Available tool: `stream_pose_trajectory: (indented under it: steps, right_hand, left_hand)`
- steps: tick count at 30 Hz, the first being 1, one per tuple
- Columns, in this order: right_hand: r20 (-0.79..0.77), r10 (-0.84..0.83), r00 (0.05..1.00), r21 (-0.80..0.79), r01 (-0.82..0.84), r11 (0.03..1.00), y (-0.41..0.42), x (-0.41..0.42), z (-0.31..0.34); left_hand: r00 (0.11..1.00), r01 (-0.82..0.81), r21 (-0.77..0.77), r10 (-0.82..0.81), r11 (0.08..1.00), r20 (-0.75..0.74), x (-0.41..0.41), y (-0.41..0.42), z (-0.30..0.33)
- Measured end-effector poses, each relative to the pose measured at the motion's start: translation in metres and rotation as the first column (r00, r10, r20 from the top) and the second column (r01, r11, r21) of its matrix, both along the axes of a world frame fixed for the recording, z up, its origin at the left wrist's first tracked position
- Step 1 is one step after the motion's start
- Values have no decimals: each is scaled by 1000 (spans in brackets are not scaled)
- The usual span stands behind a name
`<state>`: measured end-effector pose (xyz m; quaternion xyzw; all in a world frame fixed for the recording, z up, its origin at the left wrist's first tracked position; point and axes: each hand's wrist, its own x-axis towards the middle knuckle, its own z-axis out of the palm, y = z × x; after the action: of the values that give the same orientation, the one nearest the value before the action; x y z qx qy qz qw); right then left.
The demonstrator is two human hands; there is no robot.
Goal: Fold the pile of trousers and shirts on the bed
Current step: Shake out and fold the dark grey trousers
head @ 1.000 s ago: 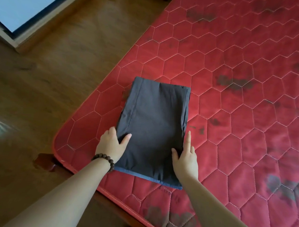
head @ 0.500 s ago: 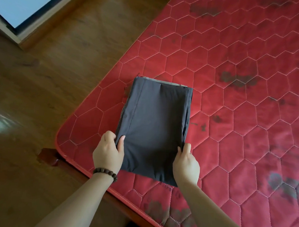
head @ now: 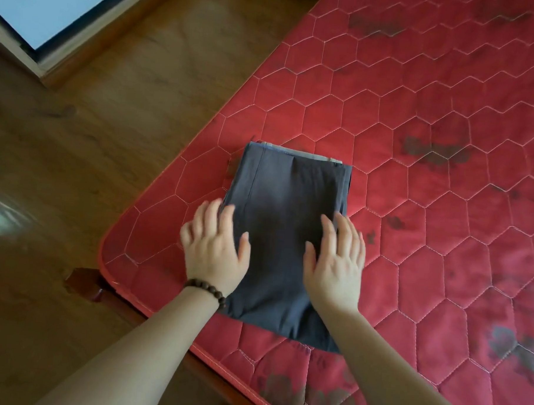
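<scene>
A dark grey folded garment (head: 285, 203) lies as a flat rectangle on the red quilted mattress (head: 428, 194), near its front left corner. My left hand (head: 213, 246), with a bead bracelet on the wrist, lies flat with spread fingers on the garment's left edge. On the right side of the garment my right hand (head: 335, 256) rests flat, fingers straight. Both hands are slightly blurred. A lighter strip of fabric shows at the garment's far edge.
The mattress has dark stains (head: 433, 148) across its right half. Its rounded corner (head: 108, 244) sits over a dark wooden bed frame (head: 84, 283). Brown wooden floor (head: 95, 118) lies to the left, with a window or door frame (head: 36, 54) at the top left.
Both hands released their grip on the garment's side edges and now lie flat on top of it. The garment has shifted a little toward the mattress edge.
</scene>
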<state>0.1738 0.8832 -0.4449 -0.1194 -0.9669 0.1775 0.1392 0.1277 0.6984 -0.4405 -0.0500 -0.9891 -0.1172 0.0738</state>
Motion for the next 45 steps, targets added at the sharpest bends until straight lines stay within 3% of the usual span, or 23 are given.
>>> stream_pose_trajectory:
  steps: [4, 7, 9, 19, 22, 25, 27, 29, 37, 43, 45]
  right_hand:
    - [62, 199, 978, 153, -207, 966, -5, -71, -2]
    - [293, 175, 940, 213, -242, 947, 9, -106, -20]
    - [366, 122, 923, 243, -222, 945, 22, -113, -37]
    - [287, 147, 947, 129, -190, 973, 34, -118, -77]
    - [311, 157, 937, 90, -193, 977, 31, -121, -65]
    - [272, 176, 946, -7, -181, 983, 41, -125, -51]
    - [249, 138, 959, -127, -109, 986, 61, -132, -41]
    - [345, 116, 931, -281, -15, 960, 77, -141, -35]
    - [304, -66, 950, -393, 188, 900, 56, -141, -29]
    - [65, -74, 995, -482, 96, 871, 61, -162, -26]
    - [116, -54, 992, -488, 104, 867, 66, -170, -32]
  left_hand:
    - [958, 280, -65, -283, 958, -47, -62, 39, -5]
    - [921, 388, -145, -378, 910, 89, -99, 52, -21]
    - [908, 413, -192, -387, 890, 160, -107, 52, -38]
    - [897, 430, -110, -412, 896, 158, -118, 49, -75]
    - [882, 444, 20, -440, 896, 170, -121, 48, -64]
    - [936, 246, 367, -318, 897, 152, -131, 41, -51]
    - [936, -83, 561, -128, 824, 327, -146, 36, -41]
    - [875, -261, 584, -67, 769, 479, -157, 36, -37]
    - [994, -25, 460, -28, 888, 108, -144, 52, -34]
    - [996, -7, 549, -45, 836, 81, -165, 57, -26]
    - [989, -57, 522, -25, 851, 149, -174, 60, -33]
